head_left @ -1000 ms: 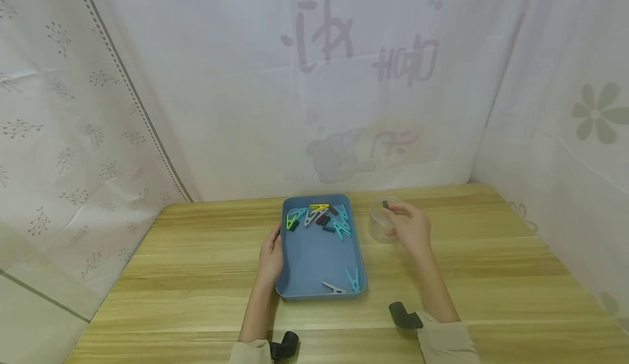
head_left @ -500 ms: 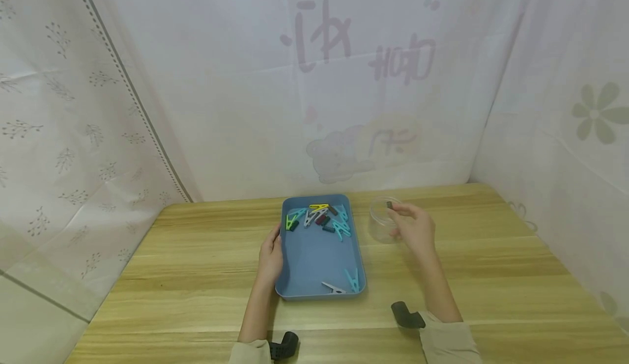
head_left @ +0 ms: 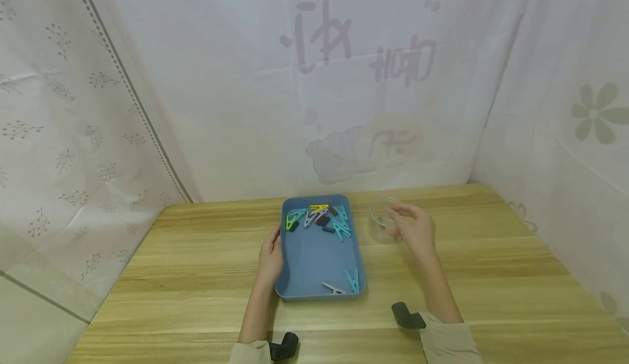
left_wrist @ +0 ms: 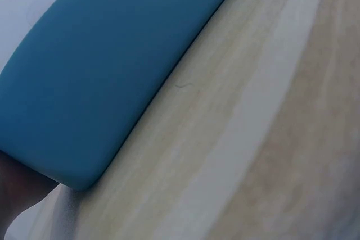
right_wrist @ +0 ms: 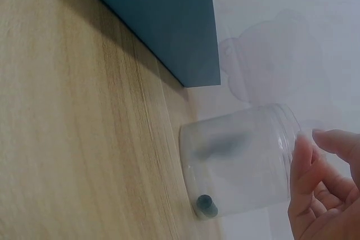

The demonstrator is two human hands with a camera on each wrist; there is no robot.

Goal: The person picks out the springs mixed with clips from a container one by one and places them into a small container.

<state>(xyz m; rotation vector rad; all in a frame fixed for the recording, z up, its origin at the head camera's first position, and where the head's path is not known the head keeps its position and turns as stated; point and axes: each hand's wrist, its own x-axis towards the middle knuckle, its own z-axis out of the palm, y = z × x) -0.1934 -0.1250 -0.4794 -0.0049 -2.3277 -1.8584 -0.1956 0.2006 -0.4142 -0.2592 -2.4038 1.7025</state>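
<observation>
**Small dark piece [right_wrist: 222, 145] drops from the right fingertips into the clear jar [right_wrist: 247, 181]**

Half a second ago the right hand [head_left: 415, 230] was pinching the piece above the jar's mouth; now it has let go, and a dark blurred streak shows inside the jar. The hand stays at the rim, thumb and forefinger parted, the other fingers loosely bent. Whether it touches the jar I cannot tell. A second dark cylinder [right_wrist: 206, 205] lies at the jar's bottom.

The jar stands upright on the wooden table [head_left: 196, 276], just right of the blue tray [head_left: 319, 260] and apart from it. The left hand [head_left: 270, 256] rests against the tray's left wall, as before; whether its fingers curl around that wall I cannot tell.

Toward the tray's far end lie yellow [head_left: 319, 207], lime, teal and grey clips, mixed with small dark cylinders and a dark red one [head_left: 320, 219]. A teal clip [head_left: 354, 283] and a grey clip [head_left: 334, 288] lie at the near end.
</observation>
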